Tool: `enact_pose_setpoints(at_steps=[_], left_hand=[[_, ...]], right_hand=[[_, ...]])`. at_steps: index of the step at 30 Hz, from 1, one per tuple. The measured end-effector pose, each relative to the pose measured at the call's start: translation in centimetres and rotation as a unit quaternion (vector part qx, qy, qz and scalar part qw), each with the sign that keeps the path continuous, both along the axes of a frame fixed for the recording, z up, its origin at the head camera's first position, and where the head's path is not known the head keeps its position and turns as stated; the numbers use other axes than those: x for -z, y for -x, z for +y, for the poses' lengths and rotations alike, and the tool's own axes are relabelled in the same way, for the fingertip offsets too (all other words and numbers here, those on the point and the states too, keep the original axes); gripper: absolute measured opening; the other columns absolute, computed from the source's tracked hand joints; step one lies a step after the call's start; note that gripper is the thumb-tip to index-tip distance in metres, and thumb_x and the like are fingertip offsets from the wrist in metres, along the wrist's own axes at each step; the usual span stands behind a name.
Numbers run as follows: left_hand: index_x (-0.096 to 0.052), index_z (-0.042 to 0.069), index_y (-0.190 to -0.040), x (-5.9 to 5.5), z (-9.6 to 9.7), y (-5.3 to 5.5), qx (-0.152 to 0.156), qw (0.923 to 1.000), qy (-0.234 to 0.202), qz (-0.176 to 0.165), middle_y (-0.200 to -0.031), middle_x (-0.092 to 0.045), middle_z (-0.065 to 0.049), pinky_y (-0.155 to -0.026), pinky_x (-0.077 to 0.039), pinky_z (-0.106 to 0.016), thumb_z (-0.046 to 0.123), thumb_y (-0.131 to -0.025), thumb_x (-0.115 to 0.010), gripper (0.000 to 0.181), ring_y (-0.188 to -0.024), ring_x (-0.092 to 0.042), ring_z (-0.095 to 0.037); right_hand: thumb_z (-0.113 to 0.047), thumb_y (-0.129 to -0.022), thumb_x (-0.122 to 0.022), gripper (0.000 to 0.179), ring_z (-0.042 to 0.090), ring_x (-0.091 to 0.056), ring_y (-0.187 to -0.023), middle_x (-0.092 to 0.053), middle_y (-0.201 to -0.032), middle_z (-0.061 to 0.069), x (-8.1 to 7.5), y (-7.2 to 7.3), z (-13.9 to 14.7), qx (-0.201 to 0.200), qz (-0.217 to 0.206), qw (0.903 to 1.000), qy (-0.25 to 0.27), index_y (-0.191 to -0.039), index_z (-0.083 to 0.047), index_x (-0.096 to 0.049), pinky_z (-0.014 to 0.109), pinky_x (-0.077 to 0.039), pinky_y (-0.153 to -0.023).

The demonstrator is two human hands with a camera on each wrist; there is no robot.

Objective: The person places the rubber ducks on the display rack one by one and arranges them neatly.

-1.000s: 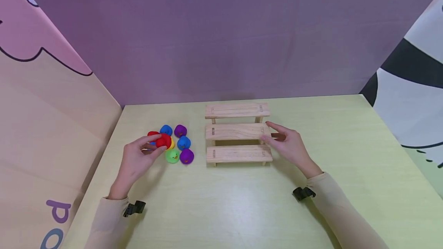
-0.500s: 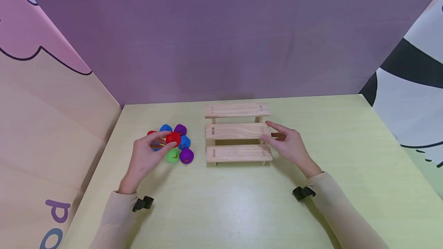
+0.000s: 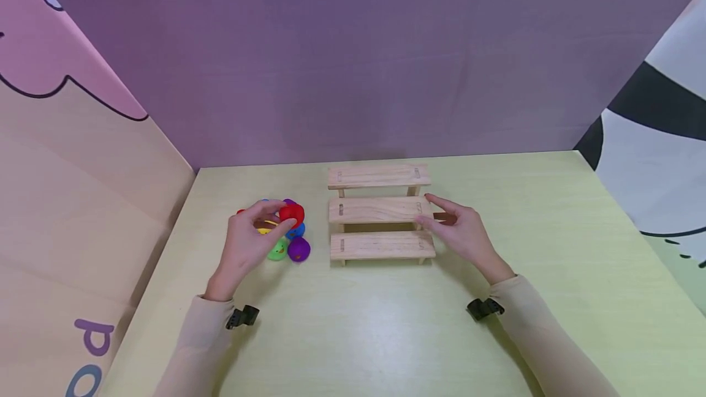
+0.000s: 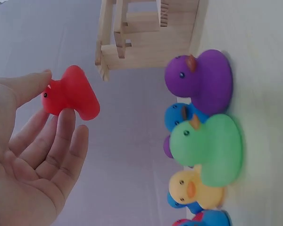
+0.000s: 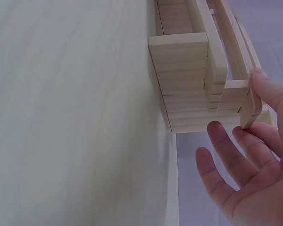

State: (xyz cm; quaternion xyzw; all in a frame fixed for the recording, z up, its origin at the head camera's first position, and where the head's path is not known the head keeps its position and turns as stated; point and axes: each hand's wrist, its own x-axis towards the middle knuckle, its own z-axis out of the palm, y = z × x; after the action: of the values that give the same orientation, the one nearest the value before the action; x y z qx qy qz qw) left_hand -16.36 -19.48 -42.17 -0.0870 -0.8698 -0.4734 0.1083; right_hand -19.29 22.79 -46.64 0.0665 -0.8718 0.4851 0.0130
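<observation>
Between thumb and fingers my left hand (image 3: 249,239) pinches a red rubber duck (image 4: 74,94), lifted above a cluster of ducks. Below it on the table are a purple duck (image 4: 205,82), a green duck (image 4: 214,148), a yellow duck (image 4: 193,188) and blue ones, some partly hidden by the hand. A three-tier wooden step rack (image 3: 380,245) stands to their right. My right hand (image 3: 460,231) grips the right end of its middle step (image 5: 251,110), thumb on one edge and fingertips at the other; its other fingers spread free in the right wrist view.
The pale wooden table (image 3: 375,329) carries everything. A purple backdrop (image 3: 386,60) rises behind it. Printed panels stand at the left (image 3: 72,201) and right (image 3: 662,139) sides.
My left hand has moved right and slightly away from me, carrying the red duck from the cluster's left part towards the rack. My right hand stays in place on the middle step.
</observation>
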Motion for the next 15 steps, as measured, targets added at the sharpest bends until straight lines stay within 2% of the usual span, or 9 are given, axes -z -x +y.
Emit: enact_pose_setpoints(at_steps=[4, 12, 15], left_hand=[[-0.073, 0.012, -0.123, -0.3, 0.9, 0.5, 0.004, 0.9999, -0.012, 0.010, -0.109, -0.080, -0.006, -0.087, -0.064, -0.039, 0.022, -0.091, -0.087, 0.037, -0.094, -0.074, -0.020], [-0.077, 0.018, -0.120, -0.9, 3.1, 1.2, 0.021, 0.9992, -0.029, -0.019, -0.102, -0.078, -0.003, -0.088, -0.060, -0.043, 0.030, -0.091, -0.086, 0.032, -0.092, -0.074, -0.021], [-0.077, 0.019, -0.120, -1.0, 3.9, 1.5, 0.026, 0.9991, -0.028, -0.021, -0.104, -0.079, -0.001, -0.090, -0.060, -0.044, 0.032, -0.092, -0.086, 0.032, -0.094, -0.074, -0.021]], right_hand=[[-0.043, -0.097, -0.079, 0.064, 0.034, -0.075, -0.118, -0.058, -0.157, 0.015, 0.1, 0.1, 0.1, -0.001, -0.002, 1.0000, -0.001, -0.154, -0.019, -0.060, 0.016, -0.055, -0.083], [-0.043, -0.097, -0.078, 0.065, 0.035, -0.075, -0.118, -0.059, -0.155, 0.017, 0.0, 0.2, 0.2, -0.006, -0.012, 0.9999, 0.004, -0.154, -0.019, -0.058, 0.017, -0.054, -0.083], [-0.043, -0.097, -0.079, 0.065, 0.034, -0.075, -0.118, -0.059, -0.155, 0.016, 0.0, 0.2, 0.1, -0.008, -0.010, 0.9999, 0.003, -0.155, -0.019, -0.058, 0.016, -0.054, -0.083]])
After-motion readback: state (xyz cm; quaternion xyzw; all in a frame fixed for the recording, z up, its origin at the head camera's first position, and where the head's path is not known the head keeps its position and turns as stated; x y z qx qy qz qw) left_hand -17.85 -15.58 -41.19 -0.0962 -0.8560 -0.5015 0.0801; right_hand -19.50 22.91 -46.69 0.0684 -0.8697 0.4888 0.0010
